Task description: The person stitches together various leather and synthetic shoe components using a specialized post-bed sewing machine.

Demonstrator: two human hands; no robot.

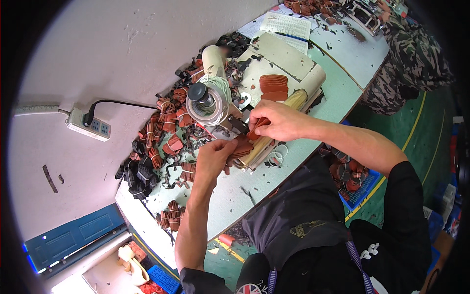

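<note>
My left hand [215,158] is closed around a small stack of reddish-brown leather-like pieces [242,148], at the front of a cream bench machine [215,93]. Just above it, my right hand [280,120] pinches a single reddish-brown piece [258,128] between thumb and fingers, close to the machine's working head. Behind my right hand, a fanned stack of matching pieces [273,84] lies on the machine's flat cream cover [284,51]. A yellowish cloth-like strip [295,99] runs along the machine's near edge, partly hidden by my right hand.
Bundles of banded brown strips [166,115] and dark bundles [139,171] crowd the table by the wall, among scraps. White rings [276,156] lie near the table edge. A power strip [88,124] is on the wall. A blue crate [362,188] stands below; another person [409,63] sits at far right.
</note>
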